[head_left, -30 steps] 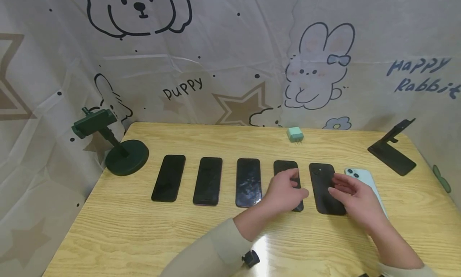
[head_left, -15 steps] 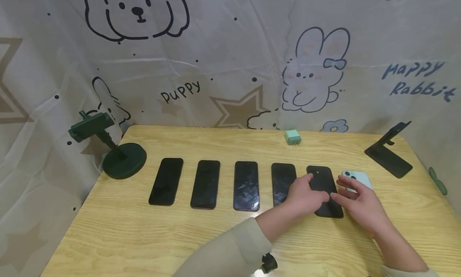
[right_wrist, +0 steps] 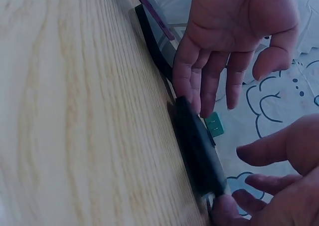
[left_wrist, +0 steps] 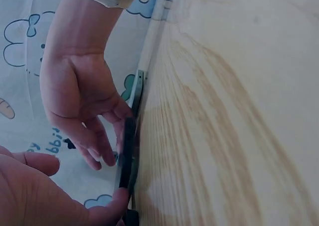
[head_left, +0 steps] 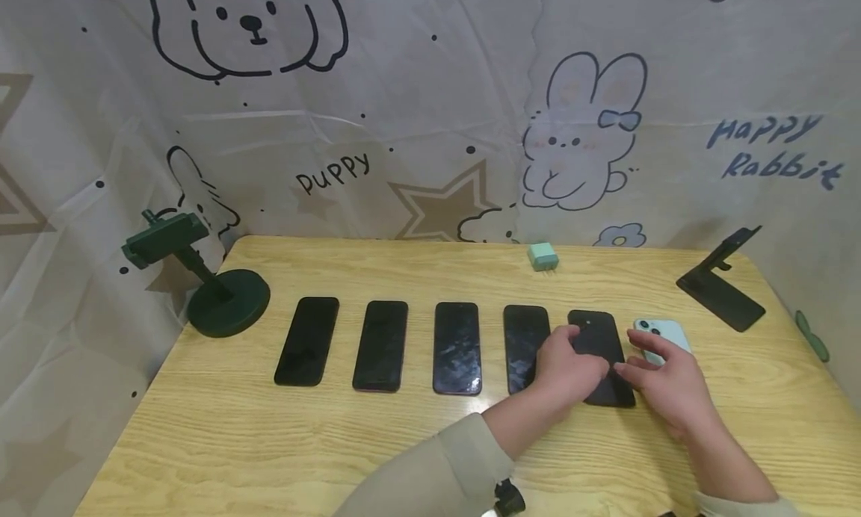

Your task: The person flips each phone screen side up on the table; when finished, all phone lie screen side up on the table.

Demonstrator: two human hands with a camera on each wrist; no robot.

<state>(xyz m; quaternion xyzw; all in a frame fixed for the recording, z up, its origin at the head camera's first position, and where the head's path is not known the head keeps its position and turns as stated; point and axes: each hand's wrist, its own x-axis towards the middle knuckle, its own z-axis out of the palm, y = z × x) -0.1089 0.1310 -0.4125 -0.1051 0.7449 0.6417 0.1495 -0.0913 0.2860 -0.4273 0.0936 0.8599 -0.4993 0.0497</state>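
A black phone (head_left: 601,341) lies back up, fifth from the left in a row of phones. My left hand (head_left: 565,366) is over its left side and my right hand (head_left: 676,388) is at its right edge, the two thumbs close together above it. In the right wrist view, fingertips of the left hand (right_wrist: 229,31) and right hand (right_wrist: 284,186) touch opposite sides of the phone (right_wrist: 197,148), blurred there. Neither hand visibly wraps round it; fingers look extended, thumbs apart. Partly behind the right hand lies a light blue phone (head_left: 673,334).
Left of the hands lie several dark phones, among them one beside the left hand (head_left: 525,338) and one with a reflective screen (head_left: 457,349). A green stand (head_left: 229,300) stands at left, a black stand (head_left: 723,296) at right. A mint charger plug (head_left: 542,256) sits behind.
My left hand has moved right, from above the fourth phone to the black phone's left side. My right hand stays by its right edge. The head view has shifted slightly.
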